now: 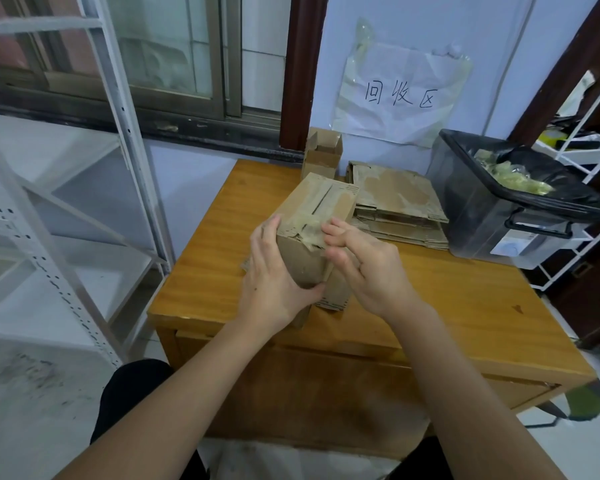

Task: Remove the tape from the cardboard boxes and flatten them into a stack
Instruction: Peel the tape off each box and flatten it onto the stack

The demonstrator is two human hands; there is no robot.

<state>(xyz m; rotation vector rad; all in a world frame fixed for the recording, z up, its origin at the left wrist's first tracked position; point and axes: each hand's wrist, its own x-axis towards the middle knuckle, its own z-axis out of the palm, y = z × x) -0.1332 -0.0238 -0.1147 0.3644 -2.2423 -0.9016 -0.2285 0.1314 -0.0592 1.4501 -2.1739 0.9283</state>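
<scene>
At the centre of the frame we hold a small brown cardboard box, raised above the orange-brown wooden table and tilted so its top face looks toward us. A strip of yellowish clear tape runs over its near top edge and looks wrinkled and partly lifted.

Our left hand grips the box from the left side, fingers curled up along its left wall to the top edge and thumb wrapped round its lower front corner. Our right hand sits at the box's right side with fingers bent; its fingertips are at the loose tape on the top edge. Whether they actually pinch the tape we cannot tell, as that spot is blurred.

Just under the held box, a second piece of brown cardboard lies on the table, partly hidden by our hands.

Toward the upper middle, an open small cardboard carton stands upright at the table's far edge. Just right of it lies a stack of flattened cardboard sheets, scarred with torn patches.

At the right of the frame, a grey plastic bin with a black bag liner holds crumpled yellowish tape scraps.

On the wall above hangs a white paper sign with handwritten characters. White metal shelving fills the left side.
</scene>
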